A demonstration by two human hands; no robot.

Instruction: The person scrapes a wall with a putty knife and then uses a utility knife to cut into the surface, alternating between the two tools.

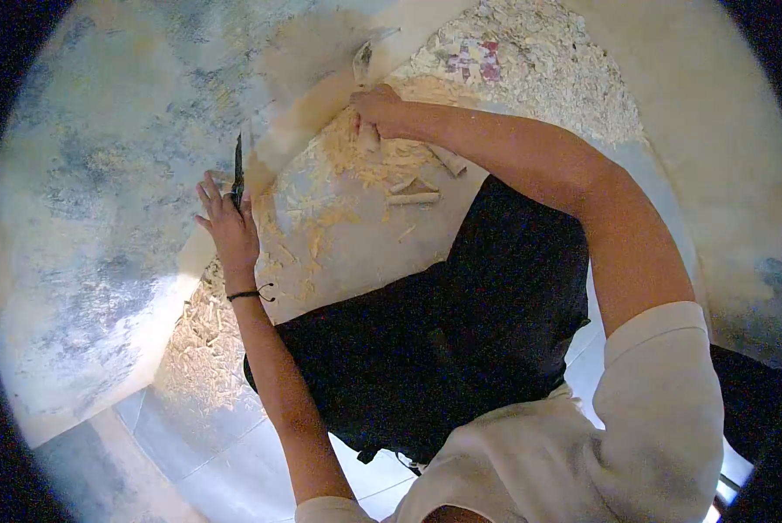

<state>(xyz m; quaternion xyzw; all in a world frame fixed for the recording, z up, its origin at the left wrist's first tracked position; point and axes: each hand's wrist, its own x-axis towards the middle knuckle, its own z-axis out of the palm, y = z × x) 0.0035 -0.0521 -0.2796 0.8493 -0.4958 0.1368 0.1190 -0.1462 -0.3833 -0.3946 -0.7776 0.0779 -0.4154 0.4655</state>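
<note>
My left hand (pixel 231 228) lies with spread fingers on the edge of a large board mottled in blue, grey and cream (pixel 103 200). A slim dark pointed piece, like a blade (pixel 238 166), sticks up between its thumb and forefinger. Farther up the same tan edge, my right hand (pixel 377 110) is closed in a fist. Just beyond its knuckles shows a small dark-and-tan pointed piece (pixel 362 63), and a tan rolled bit (pixel 368 137) pokes out below the fingers. I cannot tell what the fist grips.
Curled tan pieces (pixel 414 193) lie among pale shavings (pixel 356 161) in front of my knees. A thick heap of chips (pixel 548 70) covers the floor at the upper right, and more shavings (pixel 204 349) lie at lower left on grey floor tiles (pixel 225 458). My dark-clothed legs (pixel 426 349) fill the middle.
</note>
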